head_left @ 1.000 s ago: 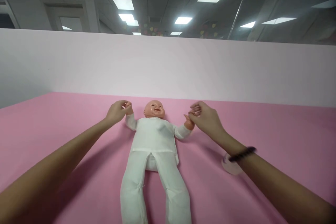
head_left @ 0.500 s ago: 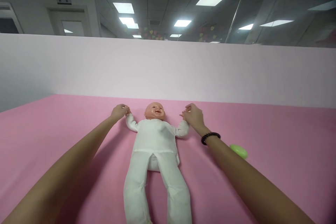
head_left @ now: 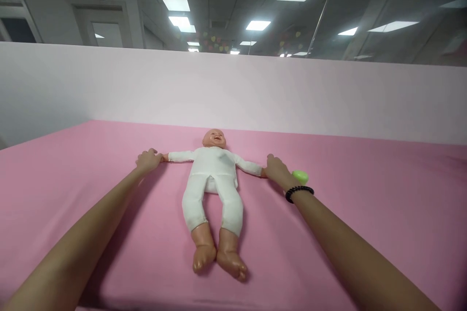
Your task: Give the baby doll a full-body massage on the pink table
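A baby doll [head_left: 215, 165] in white cloth lies on its back on a pink surface [head_left: 146, 257], head at the far end and bare feet toward me. Both its arms are stretched straight out to the sides. My left hand [head_left: 149, 159] is closed on the doll's hand at the left, and my right hand [head_left: 278, 171] grips the doll's other hand at the right. Just behind my right wrist, which wears a black beaded bracelet [head_left: 299, 193], lies a light green rounded object [head_left: 300, 177], partly hidden.
A low white wall [head_left: 233, 90] runs along the back of the pink surface. Beyond it stand a glass partition with ceiling lights [head_left: 258, 25] showing and a door [head_left: 105, 26] at the left.
My hands have moved apart and toward me, drawing the doll's bent, raised arms out straight sideways. The view has shifted, so the doll's feet now show.
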### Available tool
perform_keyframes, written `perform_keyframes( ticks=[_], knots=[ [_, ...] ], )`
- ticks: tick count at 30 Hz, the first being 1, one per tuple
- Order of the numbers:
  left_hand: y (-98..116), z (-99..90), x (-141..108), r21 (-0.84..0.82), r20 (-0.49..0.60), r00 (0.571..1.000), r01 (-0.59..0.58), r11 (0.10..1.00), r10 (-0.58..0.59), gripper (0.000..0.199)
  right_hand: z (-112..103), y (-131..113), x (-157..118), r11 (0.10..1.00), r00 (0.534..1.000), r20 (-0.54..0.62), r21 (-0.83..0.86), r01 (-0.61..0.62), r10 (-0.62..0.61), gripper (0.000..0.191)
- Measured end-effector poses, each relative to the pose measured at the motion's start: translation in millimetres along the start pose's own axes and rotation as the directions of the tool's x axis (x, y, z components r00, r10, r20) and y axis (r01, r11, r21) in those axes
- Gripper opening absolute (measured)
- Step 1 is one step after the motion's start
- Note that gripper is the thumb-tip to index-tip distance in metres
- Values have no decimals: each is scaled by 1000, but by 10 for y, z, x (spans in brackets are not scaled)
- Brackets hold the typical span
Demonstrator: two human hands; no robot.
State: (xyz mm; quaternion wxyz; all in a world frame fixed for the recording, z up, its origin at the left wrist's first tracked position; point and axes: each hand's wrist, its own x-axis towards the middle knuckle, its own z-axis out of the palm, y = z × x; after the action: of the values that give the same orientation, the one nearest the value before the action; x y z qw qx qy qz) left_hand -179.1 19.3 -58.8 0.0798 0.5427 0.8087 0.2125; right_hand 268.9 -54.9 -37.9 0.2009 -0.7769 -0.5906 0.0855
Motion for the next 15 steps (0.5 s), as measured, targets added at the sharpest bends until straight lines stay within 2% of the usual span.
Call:
perform_keyframes(
  ticks=[2,4,5,7,10,12,14,15],
  knots=[
    [101,-127,-169,-64,-83,996,11,998,-16,55,-88,-164,-159,987,981,-116,-59,147,-153,32],
    [223,-226,-360,-111,-156,987,-45,993,28,52,-166,-337,-348,952,932,-196,-103,289,-304,34],
    [287,-252,-459,-114,-174,982,-97,989,76,50,-193,-410,-440,935,912,-208,-108,338,-354,34],
    [418,-252,-654,-90,-163,970,-194,977,178,46,-214,-505,-571,921,900,-199,-84,379,-388,35],
    [598,-193,-936,-88,-69,963,-264,960,259,42,-166,-482,-555,958,946,-175,37,284,-273,40],
    [680,-202,-1144,-91,40,954,-293,952,298,44,-102,-376,-425,984,991,-111,153,88,-72,50],
    [707,-294,-1406,-74,165,933,-311,948,319,50,-26,-245,-269,962,991,-41,250,-114,129,61],
    [697,-365,-1564,-54,225,924,-305,951,309,53,17,-185,-200,945,982,-28,278,-174,189,64]
  ],
)
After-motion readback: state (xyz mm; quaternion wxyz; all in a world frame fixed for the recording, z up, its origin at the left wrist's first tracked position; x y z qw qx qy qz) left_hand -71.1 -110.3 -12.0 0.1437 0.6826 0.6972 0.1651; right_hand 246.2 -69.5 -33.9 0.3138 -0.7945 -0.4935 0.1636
